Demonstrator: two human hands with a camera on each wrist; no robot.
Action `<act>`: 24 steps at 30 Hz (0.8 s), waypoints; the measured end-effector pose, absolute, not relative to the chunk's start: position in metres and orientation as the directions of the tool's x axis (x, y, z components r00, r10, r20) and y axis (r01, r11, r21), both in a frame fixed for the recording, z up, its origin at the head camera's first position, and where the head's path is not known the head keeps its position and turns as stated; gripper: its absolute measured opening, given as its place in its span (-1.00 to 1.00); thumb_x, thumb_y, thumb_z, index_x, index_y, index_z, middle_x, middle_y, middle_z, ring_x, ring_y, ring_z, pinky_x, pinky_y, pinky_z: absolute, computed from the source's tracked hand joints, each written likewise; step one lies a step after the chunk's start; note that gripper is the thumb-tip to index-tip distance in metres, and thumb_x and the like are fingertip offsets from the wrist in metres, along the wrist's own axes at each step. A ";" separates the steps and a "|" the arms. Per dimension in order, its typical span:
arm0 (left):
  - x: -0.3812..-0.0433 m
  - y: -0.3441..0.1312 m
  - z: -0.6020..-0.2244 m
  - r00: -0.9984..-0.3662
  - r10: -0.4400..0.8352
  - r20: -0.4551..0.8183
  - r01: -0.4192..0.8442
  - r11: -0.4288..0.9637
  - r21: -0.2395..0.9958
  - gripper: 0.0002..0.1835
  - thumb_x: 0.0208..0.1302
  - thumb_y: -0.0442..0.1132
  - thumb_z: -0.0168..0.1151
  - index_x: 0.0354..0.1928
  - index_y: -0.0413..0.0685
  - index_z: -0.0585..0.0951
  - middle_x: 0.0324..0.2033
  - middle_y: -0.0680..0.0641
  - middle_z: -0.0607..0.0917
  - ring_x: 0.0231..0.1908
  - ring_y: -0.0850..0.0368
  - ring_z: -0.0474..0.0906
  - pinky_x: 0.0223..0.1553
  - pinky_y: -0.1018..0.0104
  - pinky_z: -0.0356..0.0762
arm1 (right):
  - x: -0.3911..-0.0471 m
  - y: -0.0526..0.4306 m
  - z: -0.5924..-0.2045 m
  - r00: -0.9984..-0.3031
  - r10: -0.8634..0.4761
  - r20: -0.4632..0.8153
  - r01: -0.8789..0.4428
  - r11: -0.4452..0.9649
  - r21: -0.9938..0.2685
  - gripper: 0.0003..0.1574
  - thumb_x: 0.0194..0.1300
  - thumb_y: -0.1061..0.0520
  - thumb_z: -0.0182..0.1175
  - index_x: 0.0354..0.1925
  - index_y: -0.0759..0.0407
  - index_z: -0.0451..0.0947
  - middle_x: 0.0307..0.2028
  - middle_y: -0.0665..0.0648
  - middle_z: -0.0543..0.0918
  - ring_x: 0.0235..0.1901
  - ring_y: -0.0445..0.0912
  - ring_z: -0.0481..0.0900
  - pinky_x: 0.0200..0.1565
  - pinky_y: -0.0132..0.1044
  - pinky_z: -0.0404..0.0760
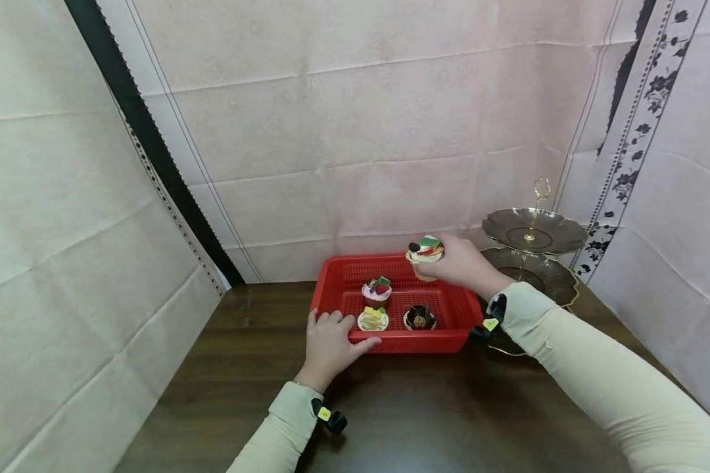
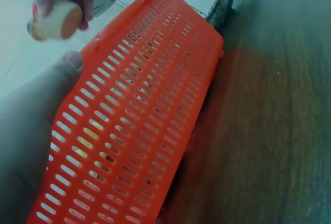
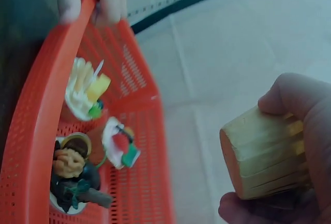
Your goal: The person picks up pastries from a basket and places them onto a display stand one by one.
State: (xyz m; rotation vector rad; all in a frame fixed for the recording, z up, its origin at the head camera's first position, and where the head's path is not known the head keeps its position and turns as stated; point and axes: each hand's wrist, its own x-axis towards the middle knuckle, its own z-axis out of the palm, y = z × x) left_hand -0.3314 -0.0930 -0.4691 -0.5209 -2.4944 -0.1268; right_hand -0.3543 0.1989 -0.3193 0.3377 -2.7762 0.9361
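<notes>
My right hand (image 1: 464,263) holds a cupcake (image 1: 425,255) above the back right of a red plastic basket (image 1: 384,343). Thumb and fingers grip its pale, ridged cup (image 3: 264,151); white cream with green, red and black toppings shows in the head view. At the basket's front left corner, my left hand (image 1: 329,345) grips the rim, its thumb (image 2: 72,61) along the front side. Three cupcakes sit in the basket: one with pink-white cream and a red-green topping (image 1: 377,290), one with yellow pieces (image 1: 373,319), and a dark one with a walnut-like topping (image 1: 419,318).
To the right of the basket stands a tiered tray stand (image 1: 535,231) with dark scalloped plates and a gold ring handle, partly hidden by my right arm. All sits on a dark wooden table (image 1: 449,414), with pale cloth (image 1: 355,131) hanging behind and at the sides.
</notes>
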 end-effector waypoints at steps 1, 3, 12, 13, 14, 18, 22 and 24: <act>-0.332 -0.093 -0.469 -0.751 0.340 0.566 0.397 0.917 -0.025 -0.24 0.10 0.62 0.06 -0.23 0.11 0.74 -0.29 -0.01 0.71 -0.22 -0.02 0.61 0.24 -0.34 0.33 | -0.348 0.200 -0.314 -0.957 -0.151 0.247 -0.269 0.782 -0.562 -0.11 0.13 -0.25 0.39 0.32 0.07 0.40 -0.05 0.18 0.64 -0.14 0.04 0.60 -0.12 -0.09 0.60; -0.332 -0.093 -0.469 -0.743 0.344 0.574 0.403 0.915 -0.026 -0.25 0.09 0.62 0.07 -0.24 0.10 0.73 -0.30 -0.01 0.71 -0.23 -0.02 0.61 0.23 -0.34 0.34 | -0.338 0.205 -0.306 -0.959 -0.151 0.242 -0.263 0.797 -0.544 -0.09 0.14 -0.25 0.38 0.33 0.11 0.39 -0.05 0.20 0.64 -0.14 0.05 0.59 -0.13 -0.09 0.60; -0.331 -0.095 -0.467 -0.726 0.346 0.594 0.413 0.910 -0.026 -0.27 0.08 0.60 0.11 -0.26 0.09 0.73 -0.34 -0.01 0.70 -0.26 -0.01 0.62 0.21 -0.34 0.37 | -0.305 0.240 -0.273 -0.965 -0.106 0.239 -0.217 0.836 -0.503 -0.06 0.20 -0.30 0.34 0.29 0.26 0.36 -0.04 0.28 0.60 -0.14 0.11 0.55 -0.23 -0.11 0.57; -0.331 -0.095 -0.467 -0.729 0.346 0.591 0.413 0.911 -0.023 -0.27 0.08 0.60 0.11 -0.26 0.09 0.73 -0.34 -0.01 0.70 -0.26 -0.02 0.62 0.21 -0.34 0.37 | -0.303 0.244 -0.270 -0.965 -0.097 0.243 -0.211 0.840 -0.499 -0.07 0.20 -0.30 0.34 0.28 0.26 0.36 -0.04 0.28 0.60 -0.15 0.10 0.55 -0.26 -0.13 0.57; -0.331 -0.095 -0.467 -0.731 0.345 0.588 0.411 0.911 -0.023 -0.27 0.08 0.60 0.11 -0.25 0.09 0.73 -0.34 -0.01 0.70 -0.26 -0.02 0.62 0.22 -0.34 0.36 | -0.300 0.249 -0.267 -0.963 -0.089 0.253 -0.209 0.842 -0.498 -0.10 0.20 -0.29 0.34 0.26 0.26 0.38 -0.05 0.28 0.61 -0.16 0.11 0.56 -0.26 -0.13 0.56; -0.331 -0.095 -0.469 -0.744 0.341 0.575 0.407 0.913 -0.014 -0.27 0.08 0.61 0.11 -0.25 0.09 0.73 -0.34 -0.01 0.70 -0.25 -0.01 0.61 0.24 -0.34 0.34 | -0.294 0.269 -0.257 -0.954 -0.058 0.295 -0.199 0.856 -0.477 -0.14 0.20 -0.25 0.36 0.21 0.32 0.43 -0.05 0.33 0.62 -0.14 0.15 0.56 -0.19 -0.08 0.52; -0.332 -0.094 -0.471 -0.740 0.342 0.580 0.409 0.912 -0.015 -0.25 0.08 0.61 0.10 -0.24 0.09 0.73 -0.33 -0.02 0.70 -0.24 -0.02 0.60 0.23 -0.35 0.34 | -0.288 0.293 -0.251 -0.959 -0.017 0.284 -0.155 0.869 -0.471 -0.07 0.23 -0.28 0.32 0.23 0.40 0.39 -0.04 0.40 0.59 -0.15 0.19 0.53 -0.27 -0.11 0.49; -0.332 -0.093 -0.472 -0.733 0.344 0.587 0.413 0.911 -0.018 -0.24 0.09 0.63 0.07 -0.24 0.10 0.73 -0.32 -0.02 0.71 -0.24 -0.02 0.60 0.23 -0.35 0.34 | -0.286 0.305 -0.249 -0.961 0.007 0.276 -0.130 0.872 -0.471 -0.04 0.24 -0.31 0.30 0.24 0.41 0.38 -0.04 0.42 0.58 -0.17 0.20 0.52 -0.32 -0.13 0.49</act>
